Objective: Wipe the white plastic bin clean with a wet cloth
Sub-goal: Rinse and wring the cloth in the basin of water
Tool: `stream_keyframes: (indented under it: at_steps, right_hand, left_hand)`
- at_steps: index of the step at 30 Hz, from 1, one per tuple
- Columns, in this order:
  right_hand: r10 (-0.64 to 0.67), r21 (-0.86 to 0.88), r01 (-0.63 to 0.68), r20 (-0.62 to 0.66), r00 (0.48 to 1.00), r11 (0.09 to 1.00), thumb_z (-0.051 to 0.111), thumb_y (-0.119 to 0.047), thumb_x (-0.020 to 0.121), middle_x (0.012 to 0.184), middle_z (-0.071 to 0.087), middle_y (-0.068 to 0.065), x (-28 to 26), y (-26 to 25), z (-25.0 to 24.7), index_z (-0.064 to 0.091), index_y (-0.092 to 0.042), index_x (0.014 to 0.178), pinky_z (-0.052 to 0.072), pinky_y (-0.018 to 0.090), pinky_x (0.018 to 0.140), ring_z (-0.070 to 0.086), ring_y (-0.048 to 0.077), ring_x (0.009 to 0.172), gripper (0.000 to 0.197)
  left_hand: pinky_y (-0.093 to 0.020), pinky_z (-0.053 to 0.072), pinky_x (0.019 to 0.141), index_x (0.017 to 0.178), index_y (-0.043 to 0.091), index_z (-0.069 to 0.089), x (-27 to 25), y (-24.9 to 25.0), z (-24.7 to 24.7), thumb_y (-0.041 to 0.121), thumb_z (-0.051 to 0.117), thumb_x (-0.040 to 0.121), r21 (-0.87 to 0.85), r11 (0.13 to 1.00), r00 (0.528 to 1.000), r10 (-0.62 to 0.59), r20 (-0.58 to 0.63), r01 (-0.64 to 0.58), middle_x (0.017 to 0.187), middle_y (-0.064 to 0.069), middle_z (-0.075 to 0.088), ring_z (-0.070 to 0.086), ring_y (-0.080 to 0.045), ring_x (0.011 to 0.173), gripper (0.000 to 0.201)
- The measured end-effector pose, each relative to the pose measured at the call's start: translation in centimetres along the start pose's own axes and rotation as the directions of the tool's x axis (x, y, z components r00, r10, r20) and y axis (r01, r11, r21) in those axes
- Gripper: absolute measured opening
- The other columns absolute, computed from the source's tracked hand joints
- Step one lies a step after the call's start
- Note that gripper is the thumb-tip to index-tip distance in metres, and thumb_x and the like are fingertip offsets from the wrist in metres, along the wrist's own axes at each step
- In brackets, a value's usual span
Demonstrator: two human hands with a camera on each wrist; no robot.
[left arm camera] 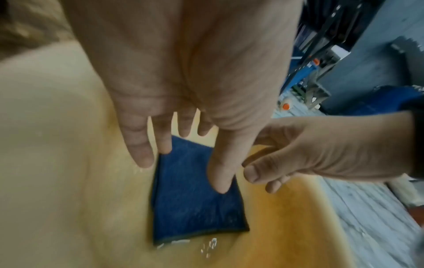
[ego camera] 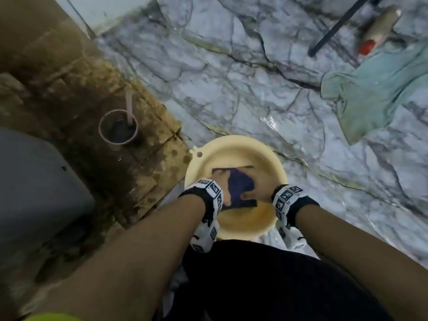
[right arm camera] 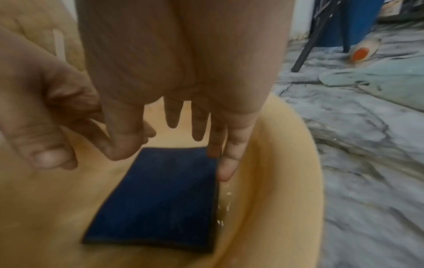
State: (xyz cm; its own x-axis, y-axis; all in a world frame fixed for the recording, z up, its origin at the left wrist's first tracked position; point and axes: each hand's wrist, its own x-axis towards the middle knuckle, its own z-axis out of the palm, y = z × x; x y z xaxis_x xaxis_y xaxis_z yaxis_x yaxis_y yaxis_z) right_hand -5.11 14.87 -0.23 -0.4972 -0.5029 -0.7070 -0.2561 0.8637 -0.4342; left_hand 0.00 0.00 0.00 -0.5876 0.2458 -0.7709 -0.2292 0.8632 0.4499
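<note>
A round cream-white plastic bin (ego camera: 234, 139) sits on the marble floor in front of my knees. A dark blue cloth (ego camera: 238, 184) lies flat on its bottom, with water glinting beside it (left arm camera: 208, 246). Both hands are inside the bin. My left hand (ego camera: 222, 184) hangs over the cloth's left side with fingers (left arm camera: 142, 145) straight, gripping nothing. My right hand (ego camera: 254, 193) reaches over the cloth's right edge; its fingertips (right arm camera: 227, 168) point down at that edge (right arm camera: 213, 190). Neither hand holds the cloth (right arm camera: 160, 195).
A teal rag (ego camera: 375, 89) lies crumpled on the floor at the right, behind it a bottle with a red cap (ego camera: 379, 26) and a black leg (ego camera: 335, 26). To the left are a stained brown strip with a round drain (ego camera: 118, 127) and a grey object (ego camera: 34, 193).
</note>
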Motion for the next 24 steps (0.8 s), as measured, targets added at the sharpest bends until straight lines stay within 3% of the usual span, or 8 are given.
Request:
stream_keyframes:
  at_steps: [3,5,9,11,14,17,21,24]
  right_hand:
    - [0.108,-0.155,-0.094,0.083,0.991,0.983,0.079,-0.035,0.074,0.161,0.002,0.004,2.5,2.0,1.8,-0.003,-0.022,0.154,0.02,0.037,0.118,0.01,0.027,0.148,0.115]
    - [0.148,-0.236,-0.121,0.104,0.983,0.964,0.08,-0.04,0.07,0.16,-0.009,0.002,3.4,2.7,3.3,-0.013,-0.027,0.152,0.018,0.043,0.119,0.003,0.031,0.148,0.125]
    - [0.161,-0.377,-0.117,0.086,0.983,0.919,0.081,-0.046,0.064,0.154,-0.009,0.002,3.7,2.9,5.4,-0.016,-0.034,0.149,0.024,0.052,0.115,0.005,0.039,0.141,0.129]
    - [0.16,-0.453,-0.102,0.092,0.983,0.886,0.082,-0.044,0.063,0.152,-0.003,0.005,3.5,3.1,6.4,-0.014,-0.035,0.148,0.033,0.053,0.109,0.008,0.039,0.139,0.129]
    - [0.137,-0.488,-0.103,0.036,0.99,0.867,0.075,-0.043,0.074,0.149,0.011,0.008,2.9,3.2,7.5,-0.003,-0.032,0.149,0.048,0.047,0.092,0.021,0.037,0.132,0.11]
    - [0.071,-0.562,-0.08,-0.038,0.997,0.824,0.053,-0.039,0.093,0.145,0.027,0.011,2.3,2.7,8.3,0.011,-0.027,0.149,0.051,0.042,0.077,0.032,0.036,0.126,0.071]
    - [0.043,-0.557,-0.022,0.024,0.999,0.83,0.039,-0.026,0.099,0.139,0.037,0.012,2.1,2.2,8.4,0.023,-0.024,0.142,0.047,0.044,0.08,0.038,0.034,0.124,0.046]
    - [0.048,-0.413,0.02,0.154,0.987,0.911,0.045,-0.025,0.096,0.128,0.049,0.011,2.2,2.2,7.5,0.039,-0.022,0.13,0.047,0.045,0.089,0.046,0.033,0.118,0.035]
  left_hand:
    - [-0.04,0.024,0.112,0.154,0.017,0.004,2.6,-1.2,1.8,0.034,0.053,0.096,0.095,0.99,0.993,-0.109,0.038,0.105,0.16,-0.01,0.005,0.013,-0.029,0.146,0.078]
    - [-0.041,0.013,0.116,0.154,0.018,-0.004,3.0,-1.5,2.9,0.036,0.042,0.101,0.104,0.987,0.992,-0.125,0.013,0.123,0.161,-0.013,-0.006,0.004,-0.032,0.148,0.073]
    - [-0.052,0.007,0.118,0.152,0.021,-0.018,2.7,-1.8,4.3,0.044,0.055,0.092,0.17,0.974,0.988,-0.154,0.022,0.148,0.156,-0.021,-0.021,-0.01,-0.041,0.146,0.098]
    - [-0.052,0.012,0.118,0.15,0.02,-0.021,3.3,-2.2,5.4,0.048,0.059,0.087,0.195,0.963,0.978,-0.199,0.061,0.184,0.155,-0.021,-0.018,-0.007,-0.042,0.144,0.105]
    - [-0.047,0.022,0.109,0.148,0.019,-0.012,3.8,-2.4,6.4,0.052,0.072,0.073,0.247,0.951,0.981,-0.195,0.018,0.185,0.143,-0.02,0.001,0.014,-0.041,0.133,0.117]
    - [-0.038,0.026,0.099,0.144,0.016,0.008,3.8,-2.4,7.8,0.054,0.065,0.076,0.306,0.935,0.984,-0.157,-0.087,0.177,0.132,-0.016,0.019,0.031,-0.033,0.117,0.096]
    - [-0.036,0.03,0.101,0.136,0.015,0.028,4.0,-2.4,9.0,0.038,0.061,0.085,0.248,0.949,0.969,-0.151,-0.195,0.197,0.128,-0.015,0.034,0.035,-0.032,0.119,0.064]
    - [-0.04,0.028,0.105,0.134,0.015,0.036,3.8,-2.1,8.7,0.029,0.053,0.092,0.25,0.943,0.969,-0.177,-0.174,0.218,0.134,-0.016,0.031,0.029,-0.034,0.128,0.047]
